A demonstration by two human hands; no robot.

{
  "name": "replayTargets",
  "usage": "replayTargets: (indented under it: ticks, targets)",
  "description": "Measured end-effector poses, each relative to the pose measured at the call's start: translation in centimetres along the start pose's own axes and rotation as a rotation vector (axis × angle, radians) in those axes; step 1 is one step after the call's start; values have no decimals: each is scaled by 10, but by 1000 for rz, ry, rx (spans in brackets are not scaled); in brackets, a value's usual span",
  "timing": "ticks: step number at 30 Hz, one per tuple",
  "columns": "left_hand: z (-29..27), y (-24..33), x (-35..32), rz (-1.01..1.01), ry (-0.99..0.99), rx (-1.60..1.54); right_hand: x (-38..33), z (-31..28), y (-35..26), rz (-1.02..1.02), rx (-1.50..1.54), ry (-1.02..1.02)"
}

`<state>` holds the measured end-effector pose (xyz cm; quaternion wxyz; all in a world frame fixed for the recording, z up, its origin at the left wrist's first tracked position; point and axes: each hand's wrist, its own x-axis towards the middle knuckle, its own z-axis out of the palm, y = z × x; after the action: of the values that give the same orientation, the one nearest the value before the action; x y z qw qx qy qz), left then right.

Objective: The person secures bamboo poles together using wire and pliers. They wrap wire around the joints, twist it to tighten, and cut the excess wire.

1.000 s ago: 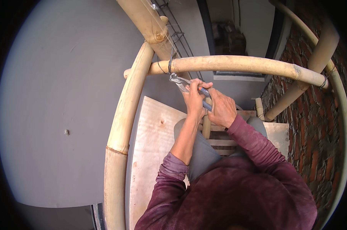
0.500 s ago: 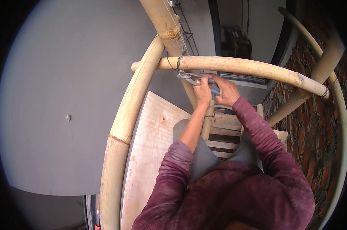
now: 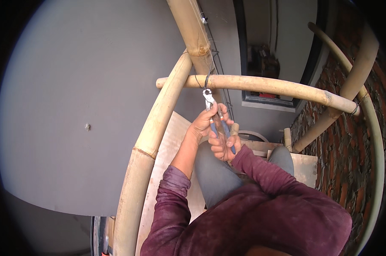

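On my left is a big grey wall (image 3: 69,85). Next to it a thick pole (image 3: 137,166) leans up, and a pale board (image 3: 169,147) lies behind it. The left hand (image 3: 206,123) has its thumb and fingers closed around the pliers (image 3: 209,98), high up on the handles. The top of the pliers is at the dark wire (image 3: 207,80), just under the cross pole (image 3: 265,84). Half a second ago the handles poked out to the right; now they point down. The right hand (image 3: 224,147) has dropped too, from near the cross pole to above the lap, and its fingers curl around the handle ends. Far right is a brick wall (image 3: 346,162).
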<state>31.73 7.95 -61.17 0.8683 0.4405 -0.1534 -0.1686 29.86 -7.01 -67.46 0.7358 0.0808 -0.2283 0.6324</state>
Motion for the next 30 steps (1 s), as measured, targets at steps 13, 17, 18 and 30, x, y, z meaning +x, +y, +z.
replayTargets:
  ticks: [13, 17, 18, 30]
  targets:
    - [1, -7, 0, 46, 28, 22, -10, 46, -4, -261, -866, 628]
    - [-14, -8, 2, 137, 55, 93, -11, 43, -9, -223, -815, 737]
    - [-17, -9, 1, 170, 87, 131, -14, 40, -12, -225, -807, 737]
    - [18, -71, -28, 299, 351, 148, -34, 37, 7, -482, -2211, 820]
